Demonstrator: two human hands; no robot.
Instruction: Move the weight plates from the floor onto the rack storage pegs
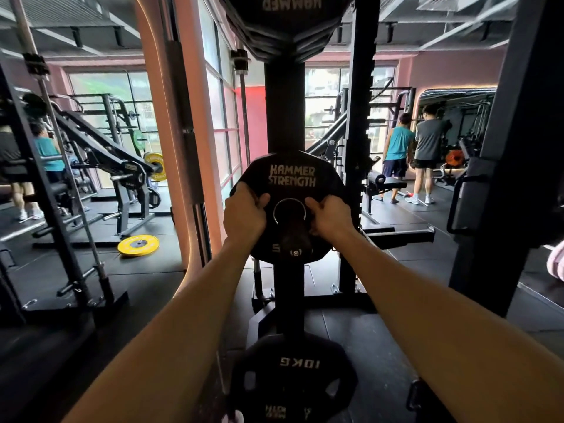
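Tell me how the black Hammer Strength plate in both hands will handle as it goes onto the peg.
The plate looks rigid and probably dense for its size, since the left hand and right hand both grip it. Its faceted rim should resist rolling.

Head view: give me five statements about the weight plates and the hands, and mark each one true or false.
1. Both hands hold the middle plate. True: the left hand and right hand each have a grip on it.
2. The peg pokes through the plate's centre hole. True.
3. The held plate reads "10KG". False: it reads "Hammer Strength"; the lower plate shows "10KG".
4. The yellow plate hangs on a peg. False: it lies flat on the floor.
5. No plate sits above the held one. False: another plate is overhead.
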